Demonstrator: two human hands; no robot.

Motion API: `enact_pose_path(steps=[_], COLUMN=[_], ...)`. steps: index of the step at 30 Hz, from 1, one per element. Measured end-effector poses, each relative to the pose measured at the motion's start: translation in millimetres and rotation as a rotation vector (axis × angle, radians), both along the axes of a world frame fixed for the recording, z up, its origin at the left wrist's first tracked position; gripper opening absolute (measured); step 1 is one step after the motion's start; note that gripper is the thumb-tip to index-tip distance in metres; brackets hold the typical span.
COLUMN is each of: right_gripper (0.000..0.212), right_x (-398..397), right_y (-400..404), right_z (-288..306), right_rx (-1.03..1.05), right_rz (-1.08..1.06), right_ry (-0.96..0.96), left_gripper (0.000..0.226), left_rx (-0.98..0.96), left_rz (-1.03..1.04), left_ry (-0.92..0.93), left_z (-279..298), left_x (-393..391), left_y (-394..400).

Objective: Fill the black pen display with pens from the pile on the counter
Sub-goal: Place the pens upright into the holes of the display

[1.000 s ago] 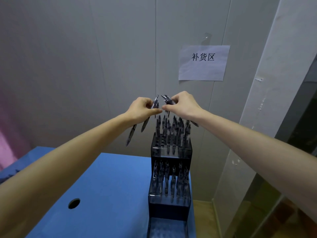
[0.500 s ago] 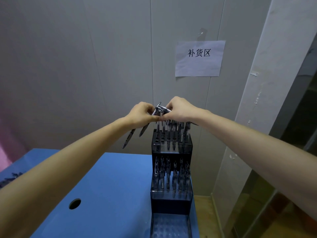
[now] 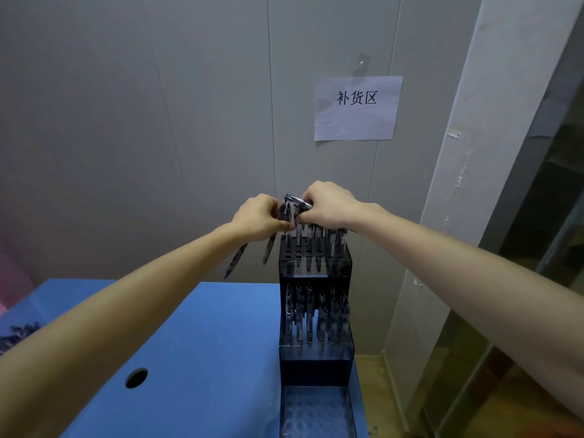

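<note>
Grey wall, blue bench [image 3: 202,336]. Black pen display [image 3: 315,314] at bench right edge. My left hand [image 3: 257,221] grips spare pens [image 3: 252,252]; right hand [image 3: 330,205] pinches one pen [image 3: 297,202] above top tier. Step: seating pen. Next, I judge: align tip over empty left-side hole, lower straight.

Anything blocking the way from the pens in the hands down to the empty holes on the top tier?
Nothing visible does. Both hands, left hand and right hand, hold pens just above the top tier; its empty holes lie open at its left side, with the standing pens further right.
</note>
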State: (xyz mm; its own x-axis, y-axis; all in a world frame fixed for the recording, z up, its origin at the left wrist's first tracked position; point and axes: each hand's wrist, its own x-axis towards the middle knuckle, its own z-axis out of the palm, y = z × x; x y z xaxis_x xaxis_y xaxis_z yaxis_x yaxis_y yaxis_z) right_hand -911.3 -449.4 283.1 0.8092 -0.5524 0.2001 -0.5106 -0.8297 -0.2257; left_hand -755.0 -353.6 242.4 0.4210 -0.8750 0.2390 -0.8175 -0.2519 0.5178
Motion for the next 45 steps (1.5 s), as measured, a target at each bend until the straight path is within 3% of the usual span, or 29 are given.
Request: enact_pose_path(steps=[6, 9, 12, 15, 20, 24, 33, 45], right_gripper=[0.027, 0.032, 0.034, 0.032, 0.042, 0.046, 0.027, 0.042], right_x=[-7, -12, -15, -17, -18, -17, -19, -8], right_y=[-3, -6, -7, -5, 9, 14, 15, 5], right_z=[-3, -4, -5, -4, -3, -5, 6, 10], right_rx=[-0.027, 0.043, 0.091, 0.22, 0.314, 0.365, 0.222, 0.151], right_rz=[-0.019, -0.035, -0.066, -0.063, -0.068, -0.059, -0.037, -0.014], right_ry=[-0.266, -0.355, -0.416, -0.47, -0.569, -0.554, -0.409, -0.081], left_gripper=[0.03, 0.03, 0.049, 0.063, 0.055, 0.046, 0.037, 0.038], left_rx=[-0.057, -0.099, -0.128, -0.132, -0.211, -0.242, -0.175, -0.12], left_rz=[-0.064, -0.073, -0.018, 0.051, 0.023, -0.001, -0.042, -0.063], left_ry=[-0.094, -0.092, -0.089, -0.198, -0.204, -0.106, -0.219, -0.307], left_z=[-8, -15, -16, -7, 12, 19, 20, 26], left_x=[0, -3, -3, 1, 3, 5, 0, -8], left_y=[7, 11, 14, 20, 27, 26, 19, 12])
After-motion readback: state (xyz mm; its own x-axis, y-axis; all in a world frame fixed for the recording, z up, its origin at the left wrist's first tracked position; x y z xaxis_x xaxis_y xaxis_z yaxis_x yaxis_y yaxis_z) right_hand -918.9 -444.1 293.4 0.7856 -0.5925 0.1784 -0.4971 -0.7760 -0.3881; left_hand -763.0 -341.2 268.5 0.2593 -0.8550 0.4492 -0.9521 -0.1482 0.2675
